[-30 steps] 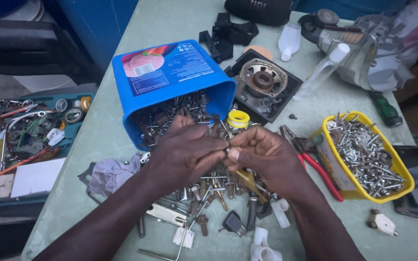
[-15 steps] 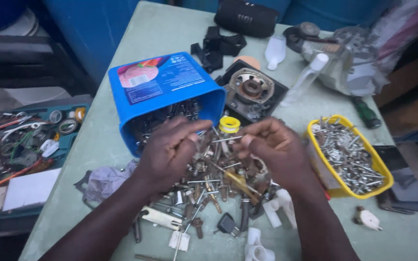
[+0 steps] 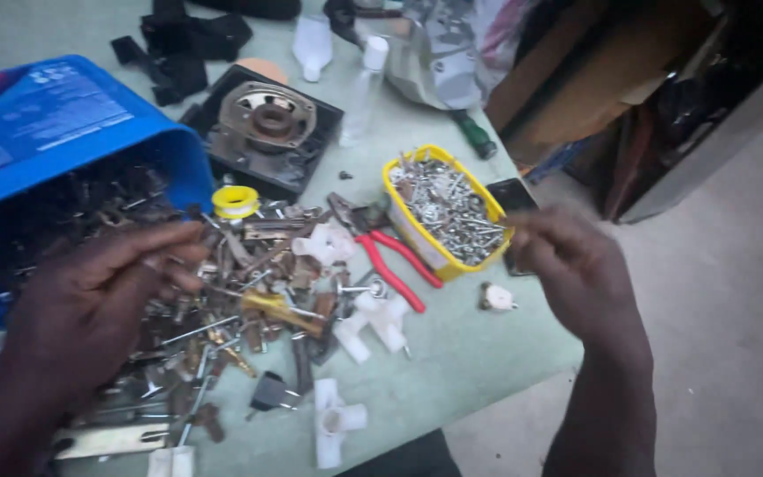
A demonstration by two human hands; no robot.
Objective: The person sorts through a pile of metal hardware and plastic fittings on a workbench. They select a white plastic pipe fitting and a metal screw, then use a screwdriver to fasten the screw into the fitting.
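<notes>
hands [image 3: 90,300] over scattered metal hardware [image 3: 249,291]

Red-handled pliers [image 3: 395,256] lie at frame centre, jaws toward the upper left. White plastic pipe fittings [image 3: 373,320] rest just below them, with another fitting [image 3: 333,422] near the bottom edge. A yellow tape roll [image 3: 235,200] sits left of centre. A dark square plate carrying a round metal part [image 3: 267,119] occupies the upper centre. A clear bottle with white cap [image 3: 364,84] lies to its right. A green-handled screwdriver [image 3: 472,134] is partly hidden at upper right. Black parts [image 3: 183,44] lie at top left.
</notes>
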